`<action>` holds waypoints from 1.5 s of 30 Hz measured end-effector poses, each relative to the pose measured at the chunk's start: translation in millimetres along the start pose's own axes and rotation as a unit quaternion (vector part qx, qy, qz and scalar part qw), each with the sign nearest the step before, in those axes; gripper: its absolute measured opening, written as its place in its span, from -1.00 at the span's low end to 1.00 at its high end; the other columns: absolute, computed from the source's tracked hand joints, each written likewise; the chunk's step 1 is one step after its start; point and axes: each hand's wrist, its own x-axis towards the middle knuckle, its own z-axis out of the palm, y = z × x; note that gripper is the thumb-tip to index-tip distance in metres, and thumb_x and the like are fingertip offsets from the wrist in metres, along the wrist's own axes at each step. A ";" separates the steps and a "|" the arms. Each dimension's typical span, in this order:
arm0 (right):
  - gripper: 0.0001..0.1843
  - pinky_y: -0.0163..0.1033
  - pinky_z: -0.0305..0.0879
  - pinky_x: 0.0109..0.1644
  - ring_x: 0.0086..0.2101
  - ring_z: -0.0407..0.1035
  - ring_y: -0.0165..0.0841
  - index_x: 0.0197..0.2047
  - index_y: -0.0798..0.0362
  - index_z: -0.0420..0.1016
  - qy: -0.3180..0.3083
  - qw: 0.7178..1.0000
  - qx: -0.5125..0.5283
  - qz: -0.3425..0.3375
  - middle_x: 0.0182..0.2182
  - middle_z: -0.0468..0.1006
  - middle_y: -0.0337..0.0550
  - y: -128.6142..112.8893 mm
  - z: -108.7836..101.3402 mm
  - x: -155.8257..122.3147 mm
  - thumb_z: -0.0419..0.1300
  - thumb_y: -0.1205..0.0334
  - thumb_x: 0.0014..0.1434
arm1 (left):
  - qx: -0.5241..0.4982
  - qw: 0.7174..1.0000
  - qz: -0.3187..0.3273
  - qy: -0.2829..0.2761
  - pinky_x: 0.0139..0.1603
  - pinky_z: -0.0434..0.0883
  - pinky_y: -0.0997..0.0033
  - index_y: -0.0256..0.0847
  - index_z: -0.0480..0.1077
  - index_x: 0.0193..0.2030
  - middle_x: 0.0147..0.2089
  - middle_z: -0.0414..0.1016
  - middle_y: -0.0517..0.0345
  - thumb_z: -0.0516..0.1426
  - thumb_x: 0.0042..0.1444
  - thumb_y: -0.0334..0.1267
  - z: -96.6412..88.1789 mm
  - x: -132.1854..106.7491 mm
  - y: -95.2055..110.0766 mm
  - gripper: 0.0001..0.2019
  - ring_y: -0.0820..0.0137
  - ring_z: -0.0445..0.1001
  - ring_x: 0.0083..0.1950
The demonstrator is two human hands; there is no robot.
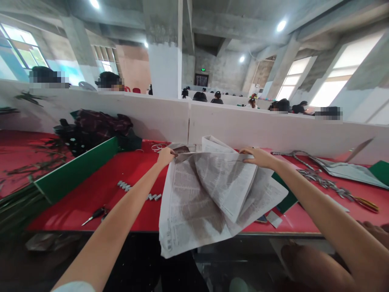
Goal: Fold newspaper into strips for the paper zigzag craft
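A large newspaper sheet [188, 202] hangs over the front edge of the red table, creased and partly folded over on itself. My left hand [166, 157] pinches its upper left corner. At the upper right, my right hand [258, 157] grips the top edge between thumb and fingers. Behind the sheet, another folded piece of newspaper [214, 144] stands up near the white partition. A woven strip of folded grey paper [124, 186] lies by my left forearm, partly hidden by it.
A green board [79, 170] stands upright at left. A dark bag [100, 125] rests behind it. Keys [97, 213] lie near the front edge. Braided paper chains [325, 182] and yellow-handled pliers [367, 204] lie at right, near another person's arm [313, 263].
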 end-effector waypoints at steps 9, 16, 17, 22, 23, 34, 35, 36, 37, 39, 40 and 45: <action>-0.59 -0.09 0.28 -0.21 -0.17 0.42 -0.08 -0.09 -0.04 0.36 0.055 0.971 -0.042 0.230 -0.15 0.52 -0.04 28.0 25.8 -39.5 0.12 -0.07 0.03 | -0.016 0.999 0.038 0.023 -0.32 0.28 0.41 -0.30 0.58 -0.33 -0.46 0.54 0.00 0.12 -0.02 -0.20 -5.9 -5.7 36.1 -0.74 0.29 0.46 -0.34; -0.52 -0.18 0.33 -0.39 -0.36 0.47 -0.19 -0.18 0.09 0.36 0.113 0.887 0.177 0.410 -0.33 0.54 0.03 36.5 85.3 -89.4 0.13 -0.14 -0.01 | -0.029 0.998 0.038 0.031 -0.36 0.23 0.43 -0.29 0.56 -0.36 -0.46 0.52 0.06 0.09 -0.04 -0.21 -7.3 -7.2 63.2 -0.75 0.33 0.42 -0.37; -0.55 -0.22 0.33 -0.43 -0.41 0.47 -0.23 -0.20 0.08 0.37 0.109 0.877 0.242 0.401 -0.34 0.55 0.00 34.5 94.6 -95.6 0.14 -0.11 -0.01 | -0.029 0.998 0.040 0.032 -0.36 0.23 0.43 -0.28 0.56 -0.37 -0.47 0.51 0.07 0.09 -0.03 -0.21 -7.7 -7.2 63.8 -0.75 0.34 0.41 -0.37; -0.69 -0.29 0.27 -0.54 -0.50 0.43 -0.31 -0.39 0.04 0.46 0.101 0.855 0.371 0.348 -0.44 0.54 -0.11 19.0 128.9 -112.8 0.21 -0.03 -0.09 | -0.019 0.998 0.049 0.042 -0.34 0.24 0.44 -0.27 0.55 -0.41 -0.48 0.50 0.09 0.09 -0.02 -0.21 -10.1 -7.6 58.9 -0.76 0.36 0.40 -0.37; -0.70 -0.29 0.27 -0.55 -0.52 0.41 -0.31 -0.42 0.05 0.46 0.109 0.855 0.374 0.342 -0.48 0.53 -0.12 17.2 131.4 -113.4 0.21 -0.02 -0.10 | -0.017 0.998 0.051 0.044 -0.34 0.24 0.44 -0.27 0.55 -0.41 -0.48 0.50 0.08 0.09 -0.01 -0.21 -11.0 -7.7 56.9 -0.77 0.35 0.40 -0.37; -0.66 -0.20 0.24 -0.39 -0.54 0.39 -0.24 -0.36 0.00 0.54 0.250 0.911 0.170 0.281 -0.62 0.50 -0.22 15.5 81.3 -94.4 0.13 -0.08 -0.02 | 0.005 0.998 0.043 0.037 -0.32 0.27 0.43 -0.29 0.56 -0.39 -0.45 0.54 0.01 0.10 -0.01 -0.24 -23.5 -10.2 30.6 -0.77 0.34 0.43 -0.37; -0.65 -0.20 0.24 -0.38 -0.55 0.39 -0.24 -0.36 0.00 0.55 0.260 0.910 0.156 0.284 -0.67 0.47 -0.24 14.8 76.0 -91.8 0.12 -0.08 0.00 | 0.008 0.998 0.043 0.038 -0.32 0.27 0.43 -0.29 0.56 -0.38 -0.45 0.54 0.01 0.09 -0.02 -0.25 -23.7 -10.1 27.8 -0.77 0.33 0.44 -0.36; -0.65 -0.20 0.24 -0.36 -0.55 0.40 -0.23 -0.35 0.00 0.55 0.270 0.908 0.147 0.285 -0.70 0.44 -0.24 14.1 71.4 -89.2 0.11 -0.07 0.01 | 0.010 0.998 0.042 0.039 -0.31 0.28 0.43 -0.29 0.56 -0.37 -0.44 0.54 0.01 0.09 -0.02 -0.27 -23.9 -9.9 24.9 -0.77 0.33 0.44 -0.35; -0.65 -0.20 0.25 -0.33 -0.55 0.40 -0.23 -0.35 0.01 0.55 0.281 0.906 0.143 0.283 -0.71 0.43 -0.24 13.3 67.5 -86.7 0.11 -0.07 0.02 | 0.012 0.998 0.040 0.040 -0.30 0.28 0.43 -0.28 0.57 -0.36 -0.43 0.55 0.01 0.09 -0.03 -0.28 -24.1 -9.8 21.9 -0.78 0.33 0.44 -0.34; -0.64 -0.20 0.25 -0.30 -0.52 0.43 -0.23 -0.34 0.03 0.56 0.304 0.901 0.143 0.275 -0.70 0.45 -0.22 11.7 62.0 -81.7 0.10 -0.05 0.03 | 0.011 0.999 0.032 0.040 -0.31 0.28 0.44 -0.27 0.57 -0.34 -0.42 0.55 0.03 0.09 -0.04 -0.30 -24.5 -9.7 16.3 -0.78 0.33 0.45 -0.34; -0.63 -0.21 0.25 -0.30 -0.51 0.43 -0.23 -0.33 0.04 0.56 0.314 0.898 0.143 0.273 -0.70 0.46 -0.22 10.9 60.1 -79.4 0.10 -0.05 0.03 | 0.010 0.999 0.030 0.040 -0.31 0.28 0.45 -0.27 0.56 -0.34 -0.43 0.55 0.04 0.09 -0.05 -0.31 -24.7 -10.0 13.7 -0.77 0.34 0.45 -0.34; -0.55 -0.24 0.21 -0.36 -0.55 0.42 -0.25 -0.39 0.08 0.59 0.361 0.888 0.122 0.257 -0.74 0.45 -0.21 6.2 56.3 -70.6 0.09 -0.12 0.04 | 0.000 0.998 0.036 0.051 -0.32 0.28 0.47 -0.31 0.56 -0.34 -0.41 0.55 0.01 0.06 -0.04 -0.29 -24.7 -13.0 3.2 -0.74 0.33 0.45 -0.32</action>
